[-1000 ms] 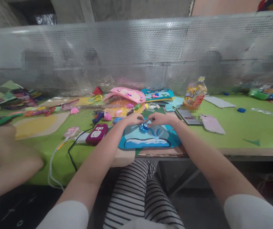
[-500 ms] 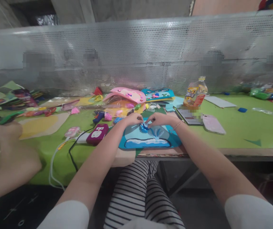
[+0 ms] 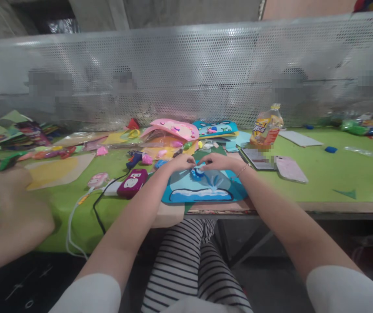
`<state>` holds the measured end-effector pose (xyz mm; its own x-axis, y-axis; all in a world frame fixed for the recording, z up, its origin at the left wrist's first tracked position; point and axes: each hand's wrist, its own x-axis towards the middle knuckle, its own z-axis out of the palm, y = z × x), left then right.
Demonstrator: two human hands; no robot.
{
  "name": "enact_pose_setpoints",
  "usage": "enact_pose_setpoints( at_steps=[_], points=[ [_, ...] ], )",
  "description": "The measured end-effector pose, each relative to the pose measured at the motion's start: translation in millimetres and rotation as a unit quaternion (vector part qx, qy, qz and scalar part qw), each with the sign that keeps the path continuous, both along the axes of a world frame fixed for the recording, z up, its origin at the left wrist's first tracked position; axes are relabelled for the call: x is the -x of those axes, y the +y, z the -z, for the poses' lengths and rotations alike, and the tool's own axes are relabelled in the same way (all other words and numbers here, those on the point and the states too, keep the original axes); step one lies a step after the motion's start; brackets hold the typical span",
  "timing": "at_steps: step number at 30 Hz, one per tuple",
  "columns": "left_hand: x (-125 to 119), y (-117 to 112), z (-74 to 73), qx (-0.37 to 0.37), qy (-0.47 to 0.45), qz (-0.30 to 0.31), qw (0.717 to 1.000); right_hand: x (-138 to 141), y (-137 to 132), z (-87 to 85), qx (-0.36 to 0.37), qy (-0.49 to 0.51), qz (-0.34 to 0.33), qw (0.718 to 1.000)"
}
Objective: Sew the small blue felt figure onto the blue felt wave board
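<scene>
Left hand (image 3: 182,163) and right hand (image 3: 218,162) pinch a blue figure (image 3: 197,175) over a blue panel (image 3: 189,186). A snack bag (image 3: 266,129) stands beyond, at right.

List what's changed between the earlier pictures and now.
At the far left, the co-worker's hand has moved slightly rightward and up in the picture. The green tool by it has shifted too; whether it is held is unclear.

Unchanged: the left hand and right hand stay at the blue piece, over the blue sheet, with no visible letting go. The snack bag stays put.
</scene>
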<state>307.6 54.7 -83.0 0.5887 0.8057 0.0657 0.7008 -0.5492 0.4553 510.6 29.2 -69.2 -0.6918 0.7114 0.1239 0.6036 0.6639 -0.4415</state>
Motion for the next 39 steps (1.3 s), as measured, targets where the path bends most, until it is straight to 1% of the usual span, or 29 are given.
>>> enact_pose_setpoints(
  at_steps=[2, 6, 10, 12, 14, 16, 19, 21, 25, 28, 32, 34, 36, 38, 39],
  points=[
    [0, 0, 0.3, -0.008, -0.007, -0.012, 1.0, -1, 4, 2.4, -0.008, 0.051, 0.015, 0.999],
    [1, 1, 1.3, -0.032, -0.022, -0.034, 0.999, -3, 17, 10.6, -0.038, 0.142, 0.094, 0.985],
    [0, 3, 2.9, -0.042, -0.036, -0.041, 0.998, -3, 27, 18.1, -0.093, 0.187, 0.113, 0.971],
    [0, 3, 3.2, -0.045, -0.045, -0.043, 0.997, -3, 28, 19.7, -0.1, 0.211, 0.129, 0.964],
    [-1, 2, 2.9, -0.049, -0.059, -0.047, 0.996, -1, 25, 18.8, -0.088, 0.242, 0.142, 0.956],
    [-1, 2, 2.5, -0.053, -0.076, -0.052, 0.994, 1, 19, 15.0, -0.074, 0.251, 0.16, 0.952],
    [-3, 1, 3.0, -0.052, -0.104, -0.058, 0.992, 4, 9, 7.1, -0.077, 0.226, 0.191, 0.952],
    [-5, 1, 4.3, -0.046, -0.127, -0.059, 0.989, 5, 6, 3.9, -0.075, 0.226, 0.195, 0.951],
    [-9, 2, 6.3, -0.023, -0.187, -0.055, 0.981, 7, 8, 5.9, -0.073, 0.254, 0.189, 0.946],
    [-14, 2, 4.7, 0.005, -0.243, -0.053, 0.969, 9, 12, 10.0, -0.12, 0.247, 0.18, 0.945],
    [-21, -3, -1.2, 0.055, -0.325, -0.057, 0.942, 15, 8, 12.2, -0.218, 0.243, 0.11, 0.939],
    [-24, -8, -4.6, 0.101, -0.375, -0.058, 0.92, 19, 4, 12.2, -0.273, 0.241, 0.074, 0.928],
    [-25, -12, -7.5, 0.186, -0.435, -0.05, 0.88, 23, 1, 11.8, -0.316, 0.24, 0.057, 0.916],
    [-25, -17, -9.3, 0.271, -0.482, -0.037, 0.833, 24, -1, 10.9, -0.334, 0.24, 0.064, 0.909],
    [-24, -18, -9.8, 0.301, -0.495, -0.033, 0.815, 24, -2, 10.3, -0.335, 0.239, 0.073, 0.908]
  ],
)
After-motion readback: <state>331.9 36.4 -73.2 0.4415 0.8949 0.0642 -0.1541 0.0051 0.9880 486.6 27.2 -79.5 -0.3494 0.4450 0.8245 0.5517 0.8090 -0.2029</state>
